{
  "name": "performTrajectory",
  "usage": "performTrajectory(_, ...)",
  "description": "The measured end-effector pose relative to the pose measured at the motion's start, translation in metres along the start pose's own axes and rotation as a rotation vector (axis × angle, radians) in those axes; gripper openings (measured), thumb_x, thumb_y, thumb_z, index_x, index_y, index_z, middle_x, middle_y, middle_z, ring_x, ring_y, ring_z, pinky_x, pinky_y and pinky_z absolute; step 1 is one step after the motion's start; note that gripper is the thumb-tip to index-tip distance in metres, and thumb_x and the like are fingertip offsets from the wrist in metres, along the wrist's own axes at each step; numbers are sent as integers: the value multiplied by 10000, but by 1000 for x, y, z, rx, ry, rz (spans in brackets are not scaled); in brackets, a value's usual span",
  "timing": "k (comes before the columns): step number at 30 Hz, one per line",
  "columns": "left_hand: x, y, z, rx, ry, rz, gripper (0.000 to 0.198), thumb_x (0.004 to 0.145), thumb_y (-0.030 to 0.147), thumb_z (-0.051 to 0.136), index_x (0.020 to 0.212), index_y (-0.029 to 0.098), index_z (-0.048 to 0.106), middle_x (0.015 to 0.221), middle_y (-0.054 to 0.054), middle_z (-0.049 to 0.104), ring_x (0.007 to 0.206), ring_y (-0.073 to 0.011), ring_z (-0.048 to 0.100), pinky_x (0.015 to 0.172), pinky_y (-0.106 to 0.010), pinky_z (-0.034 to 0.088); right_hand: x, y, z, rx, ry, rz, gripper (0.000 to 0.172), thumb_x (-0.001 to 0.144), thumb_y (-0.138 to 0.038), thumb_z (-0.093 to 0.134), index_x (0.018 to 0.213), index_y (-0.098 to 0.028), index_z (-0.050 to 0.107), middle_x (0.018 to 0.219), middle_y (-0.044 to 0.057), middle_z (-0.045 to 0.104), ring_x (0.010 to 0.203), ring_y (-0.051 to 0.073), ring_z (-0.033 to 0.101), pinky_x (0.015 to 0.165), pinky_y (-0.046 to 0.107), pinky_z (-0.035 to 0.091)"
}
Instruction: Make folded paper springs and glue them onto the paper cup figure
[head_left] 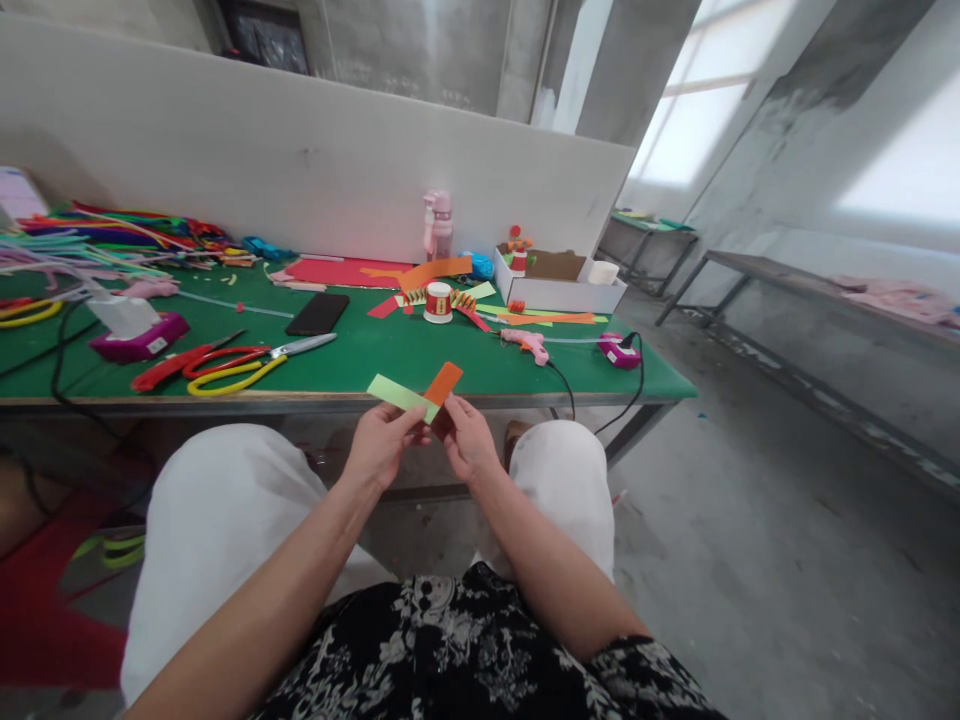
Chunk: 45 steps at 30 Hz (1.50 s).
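Note:
Just in front of the table edge, above my lap, I hold two crossed paper strips. My left hand pinches the light green paper strip, which points up and to the left. My right hand grips the strips near their crossing, where the orange paper strip sticks up to the right. The fingertips hide the lower ends of the paper. Beyond my hands on the green table stands a red and white paper cup, with folded paper springs beside it.
A pink glue gun with a cord lies right of the cup. Scissors, a red utility knife and a black phone lie to the left. A white box and a pink bottle stand at the back. Pipe cleaners are heaped at far left.

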<state>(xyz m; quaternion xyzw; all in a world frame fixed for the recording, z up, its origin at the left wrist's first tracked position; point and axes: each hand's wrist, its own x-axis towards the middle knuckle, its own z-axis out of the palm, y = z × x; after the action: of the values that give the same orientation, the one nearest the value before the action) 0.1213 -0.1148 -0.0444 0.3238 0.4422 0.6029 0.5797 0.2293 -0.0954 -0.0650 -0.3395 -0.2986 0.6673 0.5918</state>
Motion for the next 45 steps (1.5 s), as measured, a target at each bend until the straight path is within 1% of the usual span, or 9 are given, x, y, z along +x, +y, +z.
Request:
performTrajectory(3,-1,1,1,12,-14,-9,477,448,380,890,776,98,689,676,-50,692,500,-116,569,472,-257,473,-1,0,0,-32,24,-14,323,630,-487,784,763,-228,643,750,8,719,695,169,643,633,288,513)
performTrajectory(6,-1,2,2,15,-4,-6,483,429,388,892,752,100,678,654,-43,683,480,-113,566,455,-252,470,-1,-1,0,-8,9,-8,323,595,-471,810,729,-225,651,707,-2,704,636,150,612,596,273,502)
performTrajectory(12,-2,1,2,28,34,15,452,442,375,879,746,117,667,642,-10,667,447,-96,544,432,-236,444,-4,-2,0,22,1,36,287,563,-409,840,677,-220,657,674,-24,677,594,121,568,539,234,465)
performTrajectory(16,-1,0,1,28,43,36,412,430,344,871,714,127,665,591,4,649,432,-93,531,436,-231,424,-6,-6,-1,-10,-58,91,274,565,-369,851,716,-212,685,689,-33,672,580,96,557,558,221,463)
performTrajectory(21,1,0,0,19,37,73,386,404,337,871,661,136,663,572,1,649,482,-109,561,473,-231,428,-9,-9,-1,-61,-106,79,299,547,-338,861,769,-215,703,713,-36,682,575,89,568,584,227,478)
performTrajectory(27,0,-3,0,80,47,97,396,451,377,869,709,131,697,611,-21,686,459,-122,572,482,-265,470,-3,-7,-5,29,-79,141,330,582,-423,845,756,-217,653,698,-45,666,582,98,563,561,229,473)
performTrajectory(31,-3,-5,2,135,53,132,382,457,358,875,715,125,717,608,-30,696,460,-131,576,483,-267,473,0,-10,-8,20,-92,192,335,600,-402,846,687,-215,583,652,-60,630,569,99,541,557,234,457)
performTrajectory(40,-4,-3,2,165,31,174,361,473,369,873,677,119,712,525,-8,651,437,-115,536,461,-241,433,-5,-16,-9,-39,-152,172,381,545,-389,880,659,-202,569,617,-74,588,570,84,514,563,215,438)
performTrajectory(45,-3,-5,1,153,37,198,379,475,376,874,717,123,728,618,-28,698,568,-151,607,560,-260,477,-6,-16,-8,-29,-156,148,372,527,-362,888,655,-201,578,638,-79,579,605,80,522,594,207,441)
